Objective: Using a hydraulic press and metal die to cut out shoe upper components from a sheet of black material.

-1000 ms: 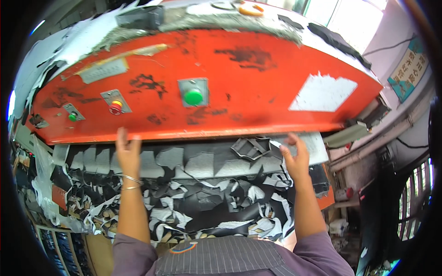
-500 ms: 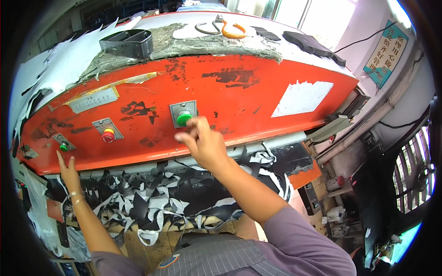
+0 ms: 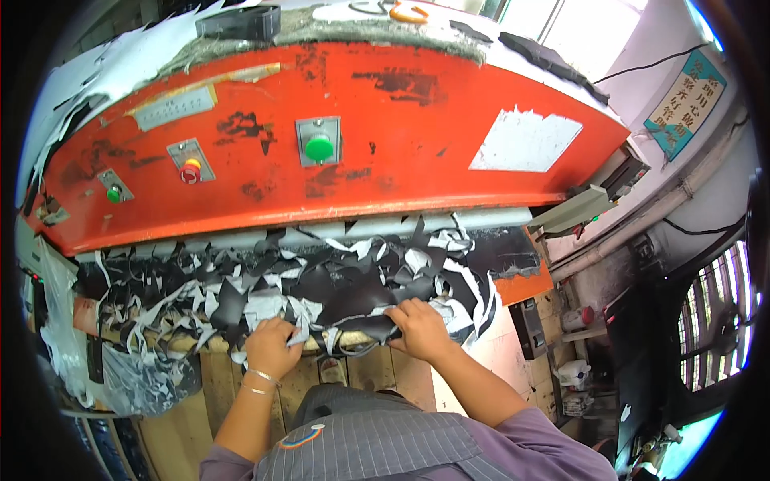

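Tangled black-and-white sheet offcuts (image 3: pixel 353 295) lie heaped along the bed below the red machine beam (image 3: pixel 417 168). At the near edge of the heap, my left hand (image 3: pixel 271 349) is closed around some of the offcuts, its fingertips partly hidden among them. To its right my right hand (image 3: pixel 422 329) grips the near edge of the heap, thumb below and fingers on top of the black pieces. On the beam's front are a large green push button (image 3: pixel 318 147), a red button with a yellow collar (image 3: pixel 190 171) and a small green button (image 3: pixel 114 193).
On top of the beam sit a black tray (image 3: pixel 239 24), orange-handled scissors (image 3: pixel 407 12) and dark cut pieces (image 3: pixel 549 62). Clear plastic bags (image 3: pixel 152 377) hang at the left. A grey panel (image 3: pixel 573 210) juts out at the beam's right end.
Both hands have come down from the beam's buttons to the near edge of the offcuts and closed on them. The view has tilted downward, and the heap appears bunched closer together.
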Demonstrator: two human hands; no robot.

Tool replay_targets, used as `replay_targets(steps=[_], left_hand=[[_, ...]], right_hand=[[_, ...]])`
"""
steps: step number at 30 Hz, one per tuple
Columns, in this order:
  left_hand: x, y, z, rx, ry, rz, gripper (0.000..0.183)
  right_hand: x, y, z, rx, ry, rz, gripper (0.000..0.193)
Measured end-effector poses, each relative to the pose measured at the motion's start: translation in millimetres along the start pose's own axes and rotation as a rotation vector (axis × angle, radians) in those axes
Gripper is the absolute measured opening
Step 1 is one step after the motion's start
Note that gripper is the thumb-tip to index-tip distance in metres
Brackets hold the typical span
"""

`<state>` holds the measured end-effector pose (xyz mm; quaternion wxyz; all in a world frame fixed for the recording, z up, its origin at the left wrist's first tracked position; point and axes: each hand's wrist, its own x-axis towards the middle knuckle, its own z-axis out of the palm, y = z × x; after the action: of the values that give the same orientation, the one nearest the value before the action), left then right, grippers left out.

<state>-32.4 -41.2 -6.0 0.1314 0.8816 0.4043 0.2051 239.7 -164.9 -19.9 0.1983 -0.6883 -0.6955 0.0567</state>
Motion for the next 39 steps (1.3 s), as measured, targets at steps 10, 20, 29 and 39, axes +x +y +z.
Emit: replay_targets(steps=[10, 20, 29, 39], left_hand=[[3.4, 0.3, -26.0, -0.129, -0.166, -0.064, 0.014], [98.1, 48.5, 48.5, -0.191, -0.108, 0.249, 0.049], [114.0, 90.1, 82.6, -0.158, -0.467, 0.248, 0.090], [66.4, 153.0, 98.4, -1.585, -0.325, -0.088, 0.083]], right_hand=[[13.7, 45.1, -56.4, 0.442, -0.418, -0.144, 0.054], [97.3, 131.1, -34.3, -0.158, -0.128, -0.442, 0.027], [17.0, 105.5, -74.4, 0.322, 0.180, -0.442, 0.022], [-0.4, 47.6, -56.8, 0.920, 0.143, -0.240, 0.009]])
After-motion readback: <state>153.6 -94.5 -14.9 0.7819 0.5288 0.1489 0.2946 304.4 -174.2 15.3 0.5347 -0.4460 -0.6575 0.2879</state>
